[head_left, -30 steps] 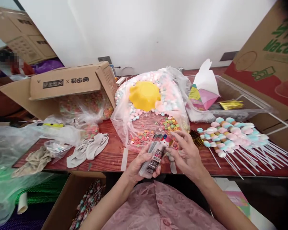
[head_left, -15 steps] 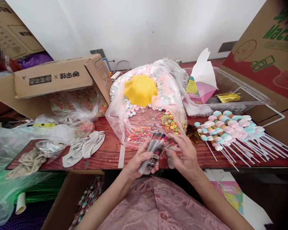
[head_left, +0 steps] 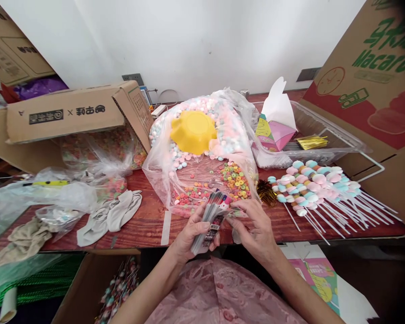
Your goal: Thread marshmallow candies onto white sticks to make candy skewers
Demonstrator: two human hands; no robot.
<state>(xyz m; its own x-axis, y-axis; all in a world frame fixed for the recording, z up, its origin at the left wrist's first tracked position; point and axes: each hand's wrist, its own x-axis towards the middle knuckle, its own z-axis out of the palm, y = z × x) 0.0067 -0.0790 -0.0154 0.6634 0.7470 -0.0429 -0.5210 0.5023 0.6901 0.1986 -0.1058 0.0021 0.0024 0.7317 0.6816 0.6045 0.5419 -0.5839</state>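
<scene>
My left hand [head_left: 189, 234] is wrapped round a stack of clear printed plastic bags [head_left: 205, 231], with dark lettering and some red and blue near the top. At the stack's right edge, the thumb and fingertips of my right hand [head_left: 254, 227] pinch the thin film of a bag. Just beyond my hands lies a large clear bag of pastel marshmallows [head_left: 236, 130], with colourful ring-shaped candies [head_left: 236, 182] in its near part. A yellow wavy-rimmed bowl [head_left: 194, 132] rests upside down on the marshmallows. To the right lie several marshmallow skewers [head_left: 324, 180] on white sticks.
An open cardboard box [head_left: 67, 110] with bagged candies stands left. Grey cloth [head_left: 111, 218] lies nearer the edge. At the back right are a clear tray [head_left: 344, 141], a pink and white carton [head_left: 278, 119], gold twist ties [head_left: 312, 142] and a tall cardboard box [head_left: 361, 99].
The view has shifted slightly, so the table's things appear a little further left and lower. Both hands stay at the stack, and my right fingertips still work at its edge.
</scene>
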